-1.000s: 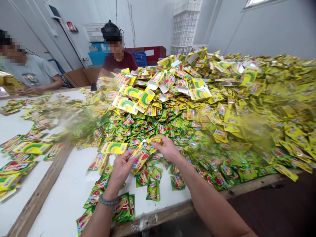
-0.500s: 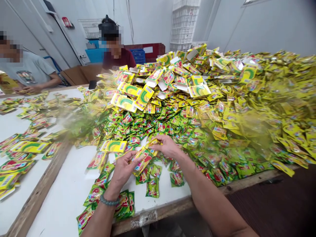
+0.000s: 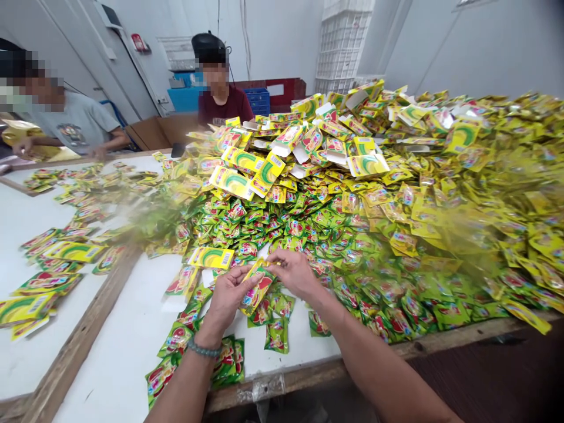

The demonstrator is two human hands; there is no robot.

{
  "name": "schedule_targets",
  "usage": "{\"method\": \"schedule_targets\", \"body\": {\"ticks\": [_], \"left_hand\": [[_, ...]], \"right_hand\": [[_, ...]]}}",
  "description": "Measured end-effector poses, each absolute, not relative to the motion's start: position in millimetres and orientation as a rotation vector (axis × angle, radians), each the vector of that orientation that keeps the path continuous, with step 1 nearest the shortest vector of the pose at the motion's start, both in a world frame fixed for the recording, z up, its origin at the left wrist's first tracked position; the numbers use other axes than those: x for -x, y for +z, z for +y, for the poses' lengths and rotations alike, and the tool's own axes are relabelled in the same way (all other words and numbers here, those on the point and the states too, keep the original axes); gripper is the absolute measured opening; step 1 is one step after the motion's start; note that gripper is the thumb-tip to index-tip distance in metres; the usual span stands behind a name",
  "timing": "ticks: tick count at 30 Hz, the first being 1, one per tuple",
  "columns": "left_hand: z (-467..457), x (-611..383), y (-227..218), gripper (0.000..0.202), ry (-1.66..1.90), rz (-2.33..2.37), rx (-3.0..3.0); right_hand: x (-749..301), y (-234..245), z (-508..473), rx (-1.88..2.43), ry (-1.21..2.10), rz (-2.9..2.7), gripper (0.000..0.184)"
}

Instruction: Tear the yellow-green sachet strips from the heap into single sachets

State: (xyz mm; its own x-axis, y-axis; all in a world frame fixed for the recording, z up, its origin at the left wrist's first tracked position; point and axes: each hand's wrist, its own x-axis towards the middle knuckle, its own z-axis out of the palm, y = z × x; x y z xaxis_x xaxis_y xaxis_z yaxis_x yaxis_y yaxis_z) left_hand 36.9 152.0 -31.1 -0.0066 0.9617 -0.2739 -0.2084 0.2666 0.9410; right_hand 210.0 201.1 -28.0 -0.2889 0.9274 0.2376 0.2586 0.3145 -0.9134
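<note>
The left hand (image 3: 230,295) pinches a printed carton (image 3: 257,295) over the white table (image 3: 110,335), near green packets (image 3: 277,336). The right hand (image 3: 296,272) bunches its fingers at the carton's far end; whether they grip, I can't tell.

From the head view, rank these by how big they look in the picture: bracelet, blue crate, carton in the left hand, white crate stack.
1. White crate stack
2. Carton in the left hand
3. Blue crate
4. Bracelet

Picture size only: both crate items stand farther back.
</note>
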Motion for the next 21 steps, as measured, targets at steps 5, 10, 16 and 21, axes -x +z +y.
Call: {"method": "schedule_targets", "body": {"ticks": [5, 10, 16, 21], "left_hand": [[153, -36, -30, 0.046, 1.151, 1.185, -0.82], [154, -37, -32, 0.047, 1.209, 1.183, -0.86], [152, -34, -29, 0.044, 1.18, 1.189, -0.878], [146, -38, -16, 0.043, 1.073, 1.198, -1.097]], "right_hand": [[-207, -20, 195, 1.105, 0.815, -1.853, 0.007], [-199, -14, 186, 1.145, 0.849, -1.95, 0.016], [-194, -20, 182, 1.116, 1.12, -1.926, 0.02], [-190, -27, 183, 1.057, 1.259, -1.715, 0.034]]}}
